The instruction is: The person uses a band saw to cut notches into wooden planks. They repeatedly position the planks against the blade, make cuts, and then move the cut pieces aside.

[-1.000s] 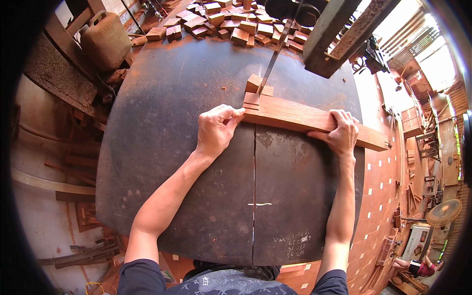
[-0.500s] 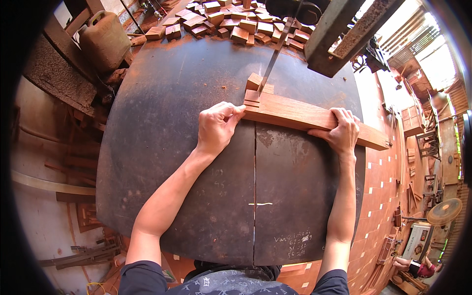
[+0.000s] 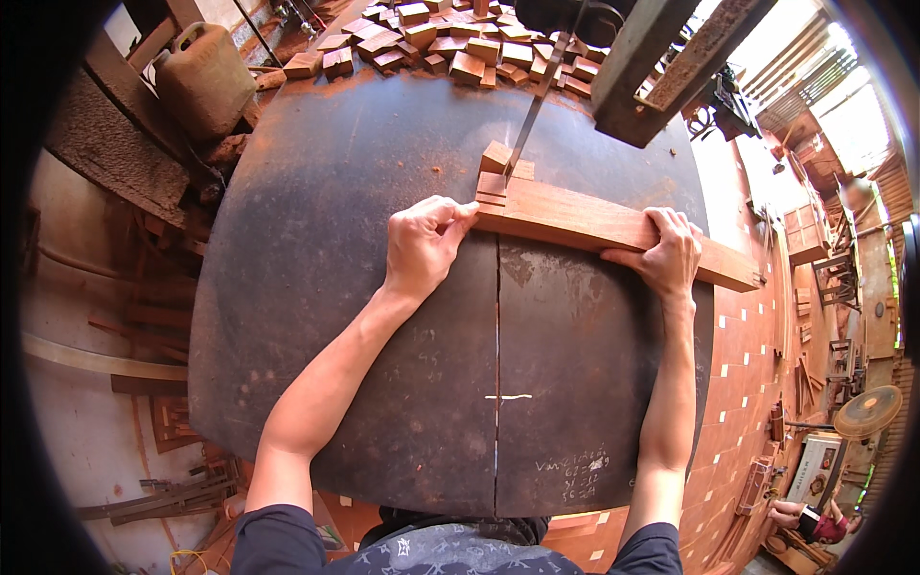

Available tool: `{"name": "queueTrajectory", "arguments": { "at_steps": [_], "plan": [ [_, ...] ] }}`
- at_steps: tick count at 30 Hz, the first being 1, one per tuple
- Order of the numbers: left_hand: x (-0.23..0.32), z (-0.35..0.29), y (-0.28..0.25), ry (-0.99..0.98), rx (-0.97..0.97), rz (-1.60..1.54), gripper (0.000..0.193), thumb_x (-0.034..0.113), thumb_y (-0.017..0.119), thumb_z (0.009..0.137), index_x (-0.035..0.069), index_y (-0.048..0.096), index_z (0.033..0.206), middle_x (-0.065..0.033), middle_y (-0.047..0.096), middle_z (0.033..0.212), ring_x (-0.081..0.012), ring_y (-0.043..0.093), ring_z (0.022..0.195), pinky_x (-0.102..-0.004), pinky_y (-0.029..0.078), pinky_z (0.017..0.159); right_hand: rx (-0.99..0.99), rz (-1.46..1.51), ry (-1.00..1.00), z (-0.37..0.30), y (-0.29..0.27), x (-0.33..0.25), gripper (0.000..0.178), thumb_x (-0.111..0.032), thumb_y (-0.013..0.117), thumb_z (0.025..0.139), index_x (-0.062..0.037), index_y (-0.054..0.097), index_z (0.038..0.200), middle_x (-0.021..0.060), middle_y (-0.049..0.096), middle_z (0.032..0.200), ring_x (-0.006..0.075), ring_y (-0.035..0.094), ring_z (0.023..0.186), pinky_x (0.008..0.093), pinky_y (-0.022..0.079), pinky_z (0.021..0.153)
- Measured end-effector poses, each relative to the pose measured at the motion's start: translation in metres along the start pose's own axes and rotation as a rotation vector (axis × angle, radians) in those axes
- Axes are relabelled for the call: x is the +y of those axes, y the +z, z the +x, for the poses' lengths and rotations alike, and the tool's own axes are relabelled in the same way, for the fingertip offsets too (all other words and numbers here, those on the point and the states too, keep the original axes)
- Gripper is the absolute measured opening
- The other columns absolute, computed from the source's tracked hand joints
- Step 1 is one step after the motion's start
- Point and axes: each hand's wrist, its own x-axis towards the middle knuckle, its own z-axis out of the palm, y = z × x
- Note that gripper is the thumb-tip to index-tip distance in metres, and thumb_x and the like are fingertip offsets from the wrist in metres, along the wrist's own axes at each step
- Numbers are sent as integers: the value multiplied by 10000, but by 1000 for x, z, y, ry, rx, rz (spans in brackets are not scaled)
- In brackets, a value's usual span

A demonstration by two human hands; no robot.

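Observation:
A reddish-brown wooden beam lies across the dark saw table, its left end at the upright bandsaw blade. Slots are cut in that end, and the blade stands in the wood there. My left hand is closed, thumb and forefinger pinching the beam's near left corner. My right hand wraps over the beam toward its right end, thumb on the near side. Just behind the cut end sits a small wood block.
Many small wood offcuts are heaped along the table's far edge. The saw's metal guide post hangs at the upper right. At the far left stands a dusty jerrycan. Another person is at the lower right, beyond the tiled floor.
Both hands keep their grip and the beam stays at the blade, with barely any shift. The view has tilted very slightly.

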Motion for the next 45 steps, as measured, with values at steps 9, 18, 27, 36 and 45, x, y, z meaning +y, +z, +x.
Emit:
{"name": "queueTrajectory", "arguments": {
  "at_steps": [9,18,27,36,45],
  "plan": [
    [10,-6,-8,8,-45,53,54,-31,840,935,-7,808,971,-102,825,928,-118,779,793,-276,599,668,6,8,-23,-6,-5,-2,889,-771,955,511,-86,751,1041,75,748,995,273,709,967,422,477,970],
    [2,-2,-3,14,-25,18,68,-1,835,935,13,823,1000,-122,803,906,-175,736,722,-304,556,633,-5,-7,-5,-4,-1,-1,905,-780,948,515,-77,753,1050,74,752,1021,274,716,983,427,476,982],
    [2,2,-2,-17,-46,64,45,-14,838,943,-14,795,959,-112,838,970,-121,786,790,-270,592,665,2,-2,2,-2,1,0,900,-781,945,514,-81,754,1046,74,750,1021,275,714,987,421,478,976],
    [0,2,3,7,14,17,64,6,837,925,30,811,979,-113,768,846,-199,712,661,-322,527,595,10,5,15,1,1,-2,873,-769,950,507,-99,743,1027,70,749,1020,282,712,996,424,477,981],
    [1,4,3,15,14,24,67,26,836,932,31,817,995,-120,769,854,-213,728,676,-329,536,598,5,0,21,2,3,0,888,-764,956,508,-93,752,1053,66,755,1044,278,721,1015,427,485,998]
  ]
}}
